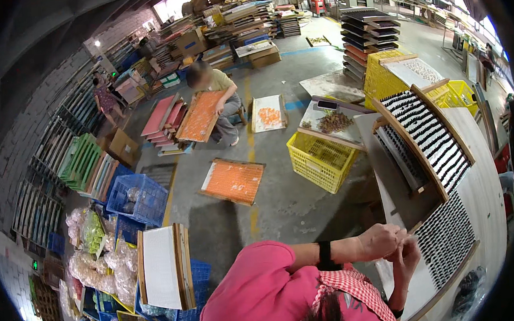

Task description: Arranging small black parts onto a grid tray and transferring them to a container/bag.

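My left hand (381, 241), with a black band on the wrist, meets my right hand (405, 258) over the near edge of a wooden-framed board. Fingers of both hands are bent and pressed together at the tips; whatever is between them is too small to make out. Below and right of them lies the framed white board (444, 244), covered with rows of small dark pieces. A second framed board (430, 132), with rows of black pieces, is propped higher up beyond it. Under that one a further board (399, 156) with dark rows shows in part.
A pale table (485, 164) carries the boards. Left of it stands a yellow crate (322, 161) topped by a tray of brownish pieces (335, 121). An orange-covered board (233, 181) lies on the floor. Beyond, a seated person (220, 92) holds another. Blue crates (137, 196) stand left.
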`<state>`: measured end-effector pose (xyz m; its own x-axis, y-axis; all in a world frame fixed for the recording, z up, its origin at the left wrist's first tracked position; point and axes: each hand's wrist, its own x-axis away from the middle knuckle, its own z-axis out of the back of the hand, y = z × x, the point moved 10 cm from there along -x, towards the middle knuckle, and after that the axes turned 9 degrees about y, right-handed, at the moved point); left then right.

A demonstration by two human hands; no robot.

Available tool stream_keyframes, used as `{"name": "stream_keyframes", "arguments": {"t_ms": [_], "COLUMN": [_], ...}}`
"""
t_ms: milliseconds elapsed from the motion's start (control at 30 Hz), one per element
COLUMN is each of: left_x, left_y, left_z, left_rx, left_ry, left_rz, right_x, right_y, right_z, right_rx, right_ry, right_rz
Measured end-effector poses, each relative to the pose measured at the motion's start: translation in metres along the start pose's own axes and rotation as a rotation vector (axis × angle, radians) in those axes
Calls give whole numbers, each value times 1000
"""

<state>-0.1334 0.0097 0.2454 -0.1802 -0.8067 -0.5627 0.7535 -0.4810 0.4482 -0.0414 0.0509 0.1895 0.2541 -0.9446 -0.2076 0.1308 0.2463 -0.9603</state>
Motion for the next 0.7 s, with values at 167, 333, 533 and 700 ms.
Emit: {"name": "stream_keyframes", "arguments": {"t_ms": [167, 333, 533, 700], "left_x": [-10, -6, 9, 8], "left_y": [-24, -21, -25, -65], "left_z": [38, 20, 9, 23], "left_rx": [-60, -5, -116, -246], "left_ry": [141, 145, 45, -63], "left_rz": [107, -31, -58, 138], "right_x": [3, -4, -14, -8], "right_y": [-2, -9, 3, -3], "right_z": [-10, -21, 5, -9], "right_rx": [-76, -44, 65, 148], "right_ry": [-33, -38, 100, 82], "right_rz": [-168, -187, -124, -7]}}
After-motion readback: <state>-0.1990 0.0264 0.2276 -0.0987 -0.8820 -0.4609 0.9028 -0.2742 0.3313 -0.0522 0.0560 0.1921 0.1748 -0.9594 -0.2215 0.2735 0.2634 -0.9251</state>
